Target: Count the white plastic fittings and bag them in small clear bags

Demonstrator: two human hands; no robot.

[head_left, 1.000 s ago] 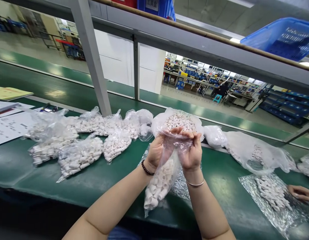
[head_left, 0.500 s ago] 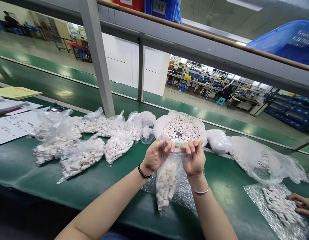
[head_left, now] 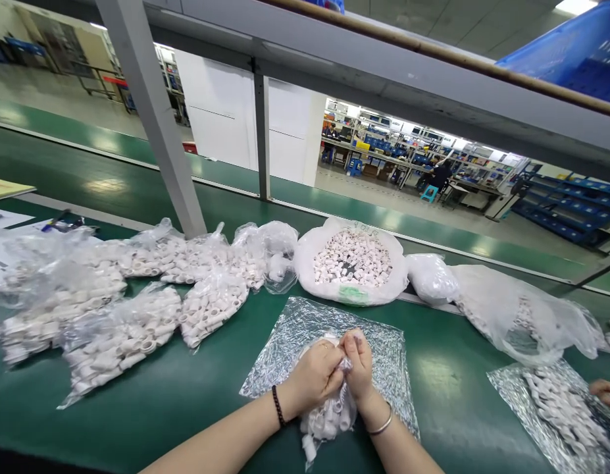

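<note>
My left hand (head_left: 314,374) and my right hand (head_left: 358,366) are closed close together on the bunched top of a clear plastic bag (head_left: 329,416). White short pipe fittings fill the bag, which lies on a silvery, crinkled sheet (head_left: 279,342). My fingers hide most of the bag's neck. Behind my hands is an open white bag (head_left: 305,263) with a rolled rim, full of small whitish parts (head_left: 354,255).
Several filled clear bags (head_left: 122,336) cover the left of the green table (head_left: 226,388). A closed white bag (head_left: 432,278) and a larger bag (head_left: 492,303) stand at right. Another person's hand (head_left: 607,393) is beside loose fittings (head_left: 564,408). A metal post (head_left: 154,131) rises behind.
Both hands have come down with the bag from in front of the open white bag to the silvery sheet. They went from stretching its top edge to clutching it bunched together.
</note>
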